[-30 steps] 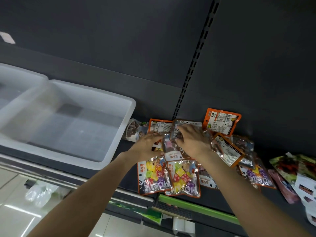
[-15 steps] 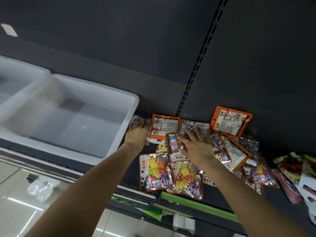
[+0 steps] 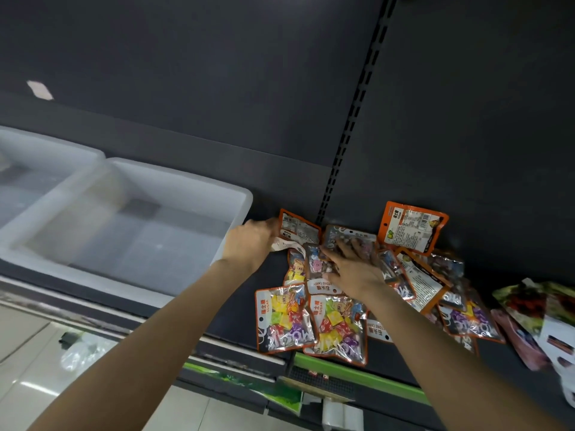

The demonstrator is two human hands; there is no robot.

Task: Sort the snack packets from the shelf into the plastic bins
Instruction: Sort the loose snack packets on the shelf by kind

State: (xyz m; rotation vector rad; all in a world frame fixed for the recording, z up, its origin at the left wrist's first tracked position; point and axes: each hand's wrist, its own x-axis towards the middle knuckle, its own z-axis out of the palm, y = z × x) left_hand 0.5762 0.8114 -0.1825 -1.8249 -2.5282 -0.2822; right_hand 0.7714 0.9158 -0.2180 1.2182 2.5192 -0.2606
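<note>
Dark shelving fills the view; a slotted upright (image 3: 351, 119) runs down the back panel, and the shelf (image 3: 249, 306) carries two pale bins on its left side, the near bin (image 3: 239, 194) just beside the heap of packets, the far bin (image 3: 62, 150) touching it further left; we see nothing in the near one, and the far one is too blurred to judge.

What has changed in the last second: our left hand (image 3: 249, 247) has left the middle of the heap and gone to its left edge, next to the near bin's corner; its fingers now curl round a pale packet (image 3: 287, 245) there, with an orange-edged packet (image 3: 298, 230) tilted up just behind; we cannot tell whether that second one is held too.

Our right hand (image 3: 351, 269) has stayed on the heap; its fingers are spread flat, pressing on the silver packets (image 3: 320, 264); it grips nothing.

Two candy packs (image 3: 283, 318) lie side by side at the shelf's front edge; another orange packet (image 3: 410, 227) leans on the back panel; darker packets (image 3: 535, 306) lie well to the right.

We judge sorting has barely begun; the left hand's shift suggests one packet is about to go into the near bin, while the right hand steadies the rest.
</note>
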